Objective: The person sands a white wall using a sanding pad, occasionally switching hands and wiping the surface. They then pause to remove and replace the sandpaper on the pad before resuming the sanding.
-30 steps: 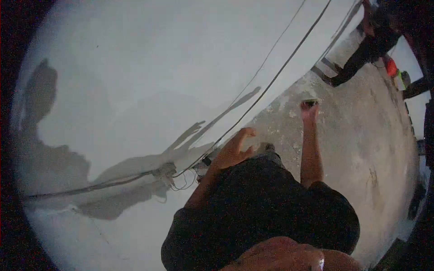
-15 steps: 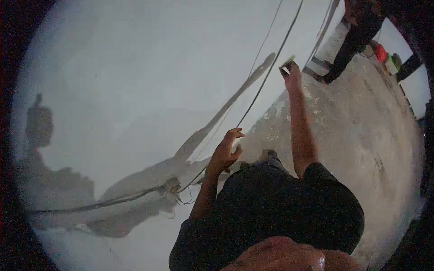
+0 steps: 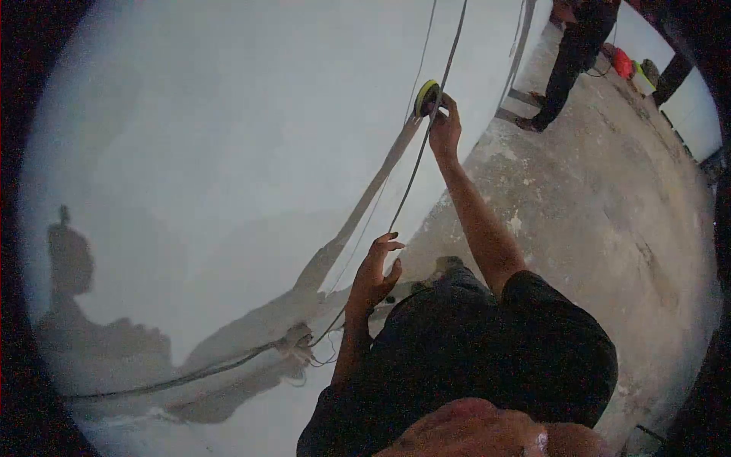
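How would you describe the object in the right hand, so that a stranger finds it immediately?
Start from the large pale wall, then follow the outstretched right arm to the right hand. At its fingertips is a round disc. Its yellow-green rim around a dark face sets it apart from the dark cable nearby.

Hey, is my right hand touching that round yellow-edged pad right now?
Touching. The head view shows it: your right hand has its fingers against the dark side of the round pad, with no gap visible between them.
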A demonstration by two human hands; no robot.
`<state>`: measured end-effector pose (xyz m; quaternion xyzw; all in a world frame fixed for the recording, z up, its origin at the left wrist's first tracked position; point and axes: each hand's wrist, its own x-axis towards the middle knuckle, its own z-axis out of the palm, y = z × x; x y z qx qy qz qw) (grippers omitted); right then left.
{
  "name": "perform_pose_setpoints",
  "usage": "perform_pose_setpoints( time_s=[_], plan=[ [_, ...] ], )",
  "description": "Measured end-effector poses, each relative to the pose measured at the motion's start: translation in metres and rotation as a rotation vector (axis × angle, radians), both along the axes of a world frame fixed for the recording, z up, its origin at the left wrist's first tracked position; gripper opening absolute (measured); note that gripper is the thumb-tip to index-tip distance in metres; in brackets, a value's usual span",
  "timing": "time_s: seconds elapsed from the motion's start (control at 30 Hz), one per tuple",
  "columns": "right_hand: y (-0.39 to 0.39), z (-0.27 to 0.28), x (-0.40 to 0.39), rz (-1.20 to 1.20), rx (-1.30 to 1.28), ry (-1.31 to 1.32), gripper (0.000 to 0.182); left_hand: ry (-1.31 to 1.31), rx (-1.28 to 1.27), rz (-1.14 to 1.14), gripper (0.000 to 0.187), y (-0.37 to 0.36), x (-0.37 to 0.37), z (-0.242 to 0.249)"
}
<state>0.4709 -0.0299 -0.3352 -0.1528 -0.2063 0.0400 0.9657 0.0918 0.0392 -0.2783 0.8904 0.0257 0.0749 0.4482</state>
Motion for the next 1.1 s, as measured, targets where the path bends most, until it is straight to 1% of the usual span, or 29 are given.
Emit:
perform_pose_setpoints(
  time_s=[0.07,0.1,0.13,0.2,0.23,0.27,0.33,0.37,0.43,0.47,0.53,0.63,0.67,0.73,0.77,0.8,0.83,0.87,0.9,0.93,0.97,1.03,1.1],
  plan=[
    [0.005,0.017,-0.019,-0.469,-0.53,-0.1,0.033,-0.006,0.026,-0.009,0.032,0.0,0.003,0.004],
    [0.007,0.003,-0.008,-0.599,-0.754,-0.127,0.033,-0.012,-0.014,0.001,0.03,-0.002,0.005,0.009],
    [0.006,-0.007,-0.011,-0.607,-0.748,-0.123,0.033,-0.021,-0.053,0.009,0.028,-0.003,0.005,0.009],
    [0.0,0.009,-0.046,-0.792,-1.135,-0.193,0.032,-0.048,0.004,-0.015,0.029,-0.001,0.004,0.004],
    [0.01,-0.019,-0.034,-0.931,-0.947,-0.335,0.035,-0.08,0.057,-0.03,0.029,0.0,0.002,0.0],
    [0.012,-0.014,-0.042,-0.935,-0.945,-0.338,0.035,-0.084,0.057,-0.031,0.029,0.001,-0.001,-0.001],
    [0.012,0.016,-0.063,-0.639,-0.615,-0.186,0.036,-0.108,0.086,-0.011,0.029,-0.001,-0.004,0.001],
    [0.009,0.024,-0.063,-0.636,-0.612,-0.188,0.036,-0.109,0.088,-0.007,0.029,-0.002,-0.005,0.004],
    [0.002,0.037,-0.057,-1.008,-0.912,-0.488,0.034,-0.106,-0.008,0.024,0.026,-0.004,-0.01,0.01],
    [0.002,0.046,-0.054,-0.971,-0.892,-0.384,0.033,-0.104,-0.005,0.036,0.026,-0.003,-0.015,0.013],
    [-0.003,0.065,-0.033,-1.11,-0.901,-0.442,0.035,-0.08,-0.017,0.056,0.027,-0.002,-0.021,0.02],
    [-0.012,0.103,-0.028,-1.14,-0.966,-0.45,0.035,-0.086,0.009,0.093,0.027,0.0,-0.026,0.018],
    [-0.007,0.101,-0.026,-1.144,-0.966,-0.465,0.035,-0.098,0.001,0.094,0.027,0.005,-0.022,0.01],
    [0.002,0.094,-0.036,-1.078,-0.894,-0.422,0.034,-0.141,0.054,0.109,0.026,0.013,-0.025,-0.003],
    [0.003,0.08,-0.042,-0.988,-0.903,-0.45,0.041,-0.151,0.052,0.113,0.026,0.015,-0.027,-0.005],
    [0.005,0.073,-0.053,-0.987,-0.9,-0.458,0.041,-0.151,0.019,0.108,0.026,0.016,-0.025,-0.004],
    [0.01,0.058,-0.074,-1.025,-1.041,-0.538,0.045,-0.156,-0.012,0.101,0.027,0.022,-0.027,-0.014],
    [0.014,0.051,-0.088,-1.049,-1.187,-0.614,0.051,-0.156,-0.013,0.11,0.027,0.023,-0.027,-0.013],
    [0.019,0.046,-0.093,-1.04,-1.184,-0.625,0.051,-0.153,0.002,0.112,0.027,0.024,-0.026,-0.012],
    [0.021,0.042,-0.099,-1.0,-1.215,-0.659,0.058,-0.147,0.014,0.115,0.027,0.024,-0.026,-0.011],
    [0.021,0.045,-0.104,-0.954,-1.256,-0.691,0.067,-0.139,0.001,0.126,0.027,0.024,-0.028,-0.008],
    [0.02,0.061,-0.102,-0.965,-1.274,-0.729,0.07,-0.135,0.023,0.11,0.027,0.023,-0.026,0.002],
    [0.017,0.069,-0.095,-0.988,-1.277,-0.763,0.074,-0.107,-0.012,0.134,0.025,0.02,-0.025,0.004]
  ],
)
